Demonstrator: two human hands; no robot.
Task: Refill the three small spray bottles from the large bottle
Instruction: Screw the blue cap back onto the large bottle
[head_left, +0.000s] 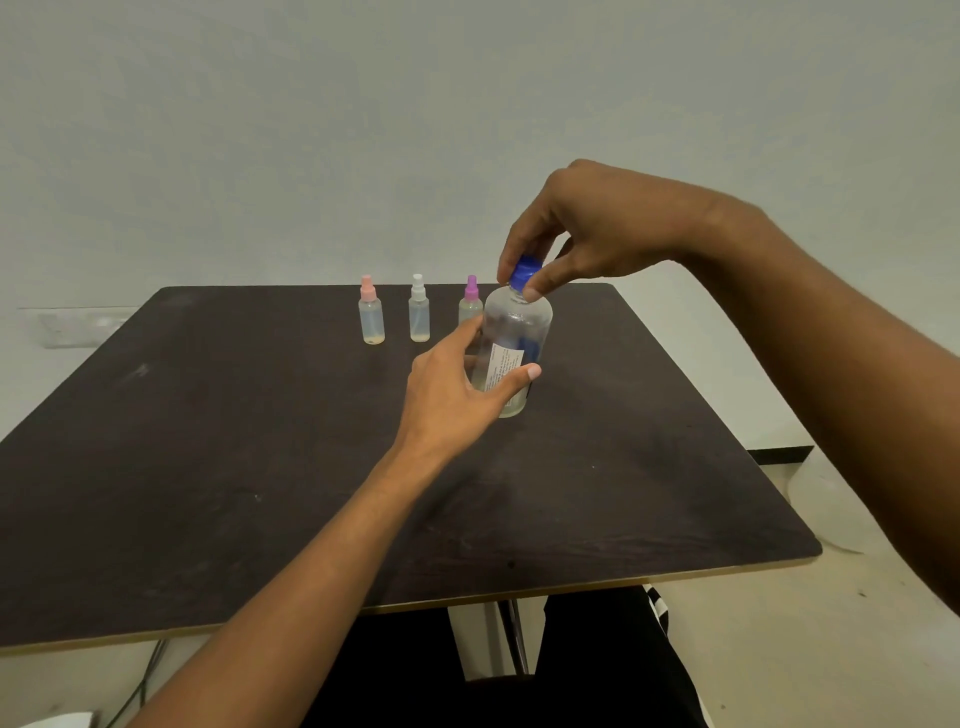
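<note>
The left hand (457, 384) grips the upright large bottle (514, 353) while the right hand (576, 228), directly above, pinches its blue cap (524, 273).

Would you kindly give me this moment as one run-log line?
stage: uncapping | left hand: steadying large bottle | right hand: fingers on blue cap | three small spray bottles: capped, untouched, on table

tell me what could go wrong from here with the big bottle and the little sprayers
The large bottle stands close in front of the purple-capped spray bottle; twisting the blue cap with the right hand could nudge it over. The left hand grips only one side, so the bottle might tip or slosh once opened.
</note>
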